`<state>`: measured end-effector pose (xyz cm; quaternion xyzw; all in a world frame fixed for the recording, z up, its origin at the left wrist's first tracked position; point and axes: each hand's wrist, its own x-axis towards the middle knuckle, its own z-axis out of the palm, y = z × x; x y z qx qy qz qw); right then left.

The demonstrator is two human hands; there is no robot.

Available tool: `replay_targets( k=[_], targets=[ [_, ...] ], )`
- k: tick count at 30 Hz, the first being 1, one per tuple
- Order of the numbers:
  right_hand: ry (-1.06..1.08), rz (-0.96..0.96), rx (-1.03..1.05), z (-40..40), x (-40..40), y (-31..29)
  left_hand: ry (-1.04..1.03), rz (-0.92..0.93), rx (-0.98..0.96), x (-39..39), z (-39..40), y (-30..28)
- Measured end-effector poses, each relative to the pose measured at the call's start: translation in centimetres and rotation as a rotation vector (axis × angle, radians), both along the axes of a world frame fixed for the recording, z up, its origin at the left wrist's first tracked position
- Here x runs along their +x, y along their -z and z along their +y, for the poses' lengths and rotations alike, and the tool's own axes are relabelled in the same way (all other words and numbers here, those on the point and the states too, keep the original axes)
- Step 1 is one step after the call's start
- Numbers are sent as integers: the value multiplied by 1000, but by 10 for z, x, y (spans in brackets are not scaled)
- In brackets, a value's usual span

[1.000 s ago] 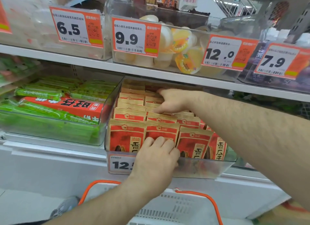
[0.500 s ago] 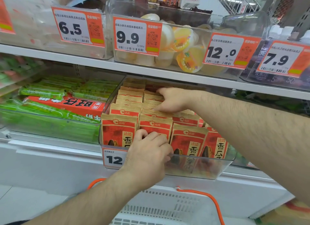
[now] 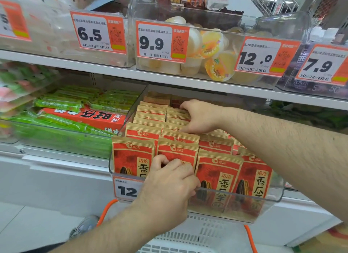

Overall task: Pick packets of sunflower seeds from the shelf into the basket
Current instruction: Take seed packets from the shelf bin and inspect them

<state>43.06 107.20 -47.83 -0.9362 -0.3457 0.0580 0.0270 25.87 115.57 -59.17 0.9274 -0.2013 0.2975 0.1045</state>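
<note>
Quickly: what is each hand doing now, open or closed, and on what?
Left hand: fingers curled, pinching a front-row sunflower seed packet in the clear bin.
Right hand: fingers curled on packets further back; firm grip cannot be told.

Green snack sticks (image 3: 62, 124) and a red box (image 3: 82, 117) fill the left bin; jelly cups (image 3: 211, 49) sit above, behind orange price tags (image 3: 162, 41).
</note>
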Motion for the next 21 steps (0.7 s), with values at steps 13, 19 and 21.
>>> replay_targets(
  k=[13, 19, 21],
  targets=[
    [77, -6, -47, -3, -1, 3, -264, -172, -156, 19, 37, -90],
    [78, -46, -42, -5, -1, 3, -353, 480, 98, 91, 60, -131],
    [71, -33, -25, -6, -1, 2, -335, 622, 213, 112, 57, -129]
  ],
)
